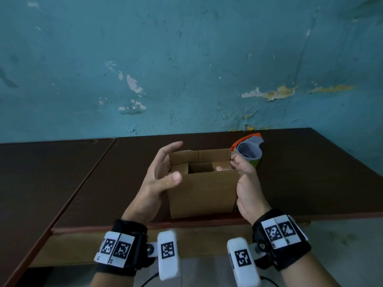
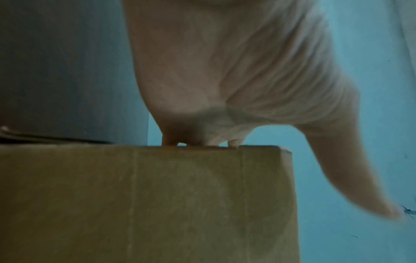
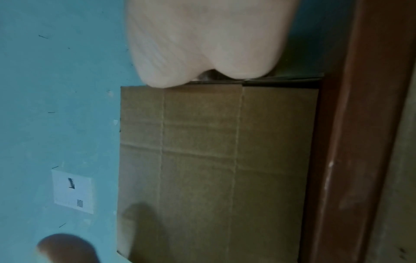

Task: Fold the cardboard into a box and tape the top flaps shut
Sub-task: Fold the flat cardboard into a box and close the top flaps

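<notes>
1. Each wrist wears a black strap: the left wrist strap point(image 1: 122, 245) and the right wrist strap point(image 1: 281, 239).
2. White panels printed with black square marker codes sit on both straps.
3. A white block with a marker code, the left camera block point(image 1: 167, 254) and the right camera block point(image 1: 242, 262), is bracketed to each strap with a visible screw.
4. Thin black cables trail below.

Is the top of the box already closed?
No: in the head view the cardboard box is open on top, its inside showing between the left hand and right hand.
</notes>
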`<state>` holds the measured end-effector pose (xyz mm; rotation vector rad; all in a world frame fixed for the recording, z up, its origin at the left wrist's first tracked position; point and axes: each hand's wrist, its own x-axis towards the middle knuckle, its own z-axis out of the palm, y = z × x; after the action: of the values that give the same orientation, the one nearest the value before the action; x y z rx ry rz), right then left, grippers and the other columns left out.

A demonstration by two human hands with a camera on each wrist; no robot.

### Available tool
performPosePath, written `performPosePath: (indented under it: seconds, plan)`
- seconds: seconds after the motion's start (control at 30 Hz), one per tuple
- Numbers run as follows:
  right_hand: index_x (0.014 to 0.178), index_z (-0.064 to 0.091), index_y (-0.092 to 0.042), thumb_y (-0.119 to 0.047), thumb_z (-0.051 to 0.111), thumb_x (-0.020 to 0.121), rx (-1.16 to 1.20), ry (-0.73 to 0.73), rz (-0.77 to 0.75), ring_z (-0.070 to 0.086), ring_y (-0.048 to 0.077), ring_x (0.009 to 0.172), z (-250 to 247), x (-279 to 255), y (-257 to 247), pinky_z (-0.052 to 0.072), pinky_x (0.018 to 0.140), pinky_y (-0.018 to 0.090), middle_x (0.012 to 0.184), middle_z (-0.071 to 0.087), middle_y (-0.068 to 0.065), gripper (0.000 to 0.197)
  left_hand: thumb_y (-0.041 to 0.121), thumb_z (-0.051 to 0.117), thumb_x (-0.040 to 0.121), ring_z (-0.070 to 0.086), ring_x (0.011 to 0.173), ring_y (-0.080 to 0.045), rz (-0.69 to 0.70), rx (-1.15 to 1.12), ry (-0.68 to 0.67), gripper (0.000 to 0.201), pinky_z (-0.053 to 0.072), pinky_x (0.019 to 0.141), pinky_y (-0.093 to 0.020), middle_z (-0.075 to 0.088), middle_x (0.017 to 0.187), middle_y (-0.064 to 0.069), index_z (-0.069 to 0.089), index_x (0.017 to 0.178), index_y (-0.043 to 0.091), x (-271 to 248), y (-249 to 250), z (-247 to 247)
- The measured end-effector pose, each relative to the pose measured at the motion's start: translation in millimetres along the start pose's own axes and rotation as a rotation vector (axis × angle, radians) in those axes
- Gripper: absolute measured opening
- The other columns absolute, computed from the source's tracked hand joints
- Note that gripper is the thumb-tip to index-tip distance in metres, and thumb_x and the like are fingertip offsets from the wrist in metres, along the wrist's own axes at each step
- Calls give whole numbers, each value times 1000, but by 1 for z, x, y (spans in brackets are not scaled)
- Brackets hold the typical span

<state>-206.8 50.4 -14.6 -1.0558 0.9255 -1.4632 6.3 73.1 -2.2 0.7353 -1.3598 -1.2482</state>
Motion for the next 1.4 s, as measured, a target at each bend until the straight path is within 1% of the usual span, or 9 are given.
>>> performPosePath:
  seconds: [0.13, 0.27, 0.37, 0.47, 0.6, 0.73, 1.03, 1.23, 1.4]
  plan:
    - [114, 70, -8, 2, 56, 95, 37, 20, 39, 71, 31, 100, 1, -1, -2, 56, 89, 45, 106, 76, 12, 26, 29, 88, 69, 72, 109, -27, -21, 49, 63, 77, 60, 82, -35, 68, 130, -12, 58, 140, 30, 2, -2, 4]
    - [121, 70, -5, -32, 50, 102, 186, 45, 116, 72, 25, 103, 0, -4, -3, 56, 87, 36, 112, 76, 12, 39, 15, 81, 80, 71, 108, -25, -11, 31, 118, 63, 59, 82, -31, 70, 128, -12, 59, 138, 27, 6, -9, 6]
    - [130, 66, -10, -55, 69, 84, 148, 25, 80, 65, 27, 122, 0, -3, 3, 46, 109, 49, 128, 70, 13, 65, 9, 78, 81, 70, 104, -23, 6, 15, 144, 58, 58, 83, -30, 72, 122, -11, 60, 135, 22, 8, -13, 8]
    - [123, 64, -5, -25, 71, 82, -16, -70, -48, 65, 37, 116, -1, -6, 5, 49, 105, 51, 120, 70, 20, 47, 5, 74, 82, 67, 99, -22, 20, -3, 143, 53, 58, 79, -30, 71, 116, -11, 59, 132, 17, 9, -15, 10]
    - [124, 61, -13, -7, 70, 76, -59, -97, -180, 68, 24, 102, -1, -11, 5, 53, 90, 34, 118, 71, 13, 49, 5, 72, 83, 64, 95, -25, 64, 9, 188, 38, 56, 77, -35, 69, 109, -14, 62, 119, 11, 10, -19, 12]
    - [127, 64, -11, 11, 72, 79, -73, -98, -264, 65, 19, 118, -1, -9, 3, 51, 104, 38, 130, 69, 3, 53, 13, 74, 84, 70, 100, -23, 100, 108, 285, 12, 53, 86, -40, 77, 111, -9, 69, 95, 12, 8, -20, 15]
    - [91, 75, -4, -4, 79, 83, -141, -14, -278, 69, 15, 112, 0, -7, 9, 50, 104, 42, 110, 77, 4, 9, 13, 80, 87, 73, 106, -22, 70, 192, 334, 16, 55, 87, -40, 78, 113, -3, 65, 87, 8, 8, -20, 17]
    - [91, 74, -1, -3, 71, 89, -139, 10, -284, 70, 15, 107, 1, -5, 9, 52, 92, 25, 104, 77, 5, 4, 10, 69, 96, 72, 101, -17, 36, 190, 361, 20, 52, 86, -35, 79, 109, -4, 62, 78, 10, 10, -17, 22]
    - [100, 73, -3, 1, 66, 91, -124, -3, -269, 70, 15, 108, 1, -4, 9, 54, 93, 26, 106, 77, 5, 12, 7, 63, 98, 71, 101, -19, -49, 148, 340, 11, 54, 85, -39, 79, 112, -2, 64, 88, 10, 11, -17, 21]
